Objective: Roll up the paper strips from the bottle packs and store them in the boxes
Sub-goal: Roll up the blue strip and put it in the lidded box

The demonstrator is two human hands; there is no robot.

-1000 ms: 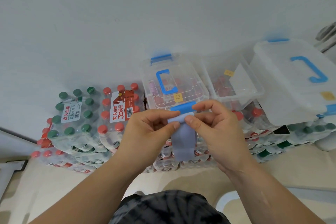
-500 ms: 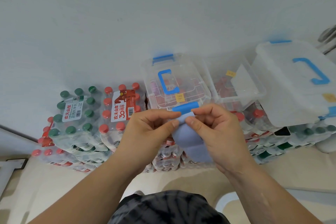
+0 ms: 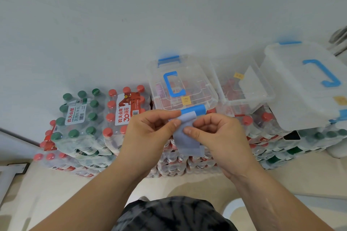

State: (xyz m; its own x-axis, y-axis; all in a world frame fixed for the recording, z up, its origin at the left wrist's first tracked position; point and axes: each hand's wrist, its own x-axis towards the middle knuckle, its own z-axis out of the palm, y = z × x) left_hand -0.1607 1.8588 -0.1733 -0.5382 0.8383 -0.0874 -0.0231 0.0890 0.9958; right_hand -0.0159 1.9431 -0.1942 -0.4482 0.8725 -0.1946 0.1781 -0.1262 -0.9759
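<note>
Pale beige floor [image 3: 37, 202] fills the bottom of the frame, with dark mottled clothing [image 3: 172, 214] at the lower edge. Just above, at centre, two bare forearms meet. The left hand [image 3: 148, 137] and right hand [image 3: 221, 137] have their fingers curled in, and each pinches the paper strip [image 3: 185, 142] between thumb and forefinger near its top end. The strip is thin, matte and pale blue-grey. Its long axis runs down the frame from the fingertips, leaning slightly right, and its free tail hangs loose below both thumbs with the bottom corner curling. The top edge looks bent over at the fingers, so rolling would likely run downward along that hanging length. Both hands are about equally close to it. Behind them are shrink-wrapped bottle packs, glossy and crinkled: a green-capped pack [image 3: 78, 118] at centre left and a red-capped pack [image 3: 124, 110] beside it, with more stacked to the right. On top of the packs sits a clear hard plastic box [image 3: 180, 84], closed, with a blue handle. To its right is an open box [image 3: 242, 99], which is nearer the right hand. At far right is a frosted lid or box [image 3: 293, 99] with a blue handle, tilted. A plain white wall [image 3: 131, 15] fills the upper frame.
</note>
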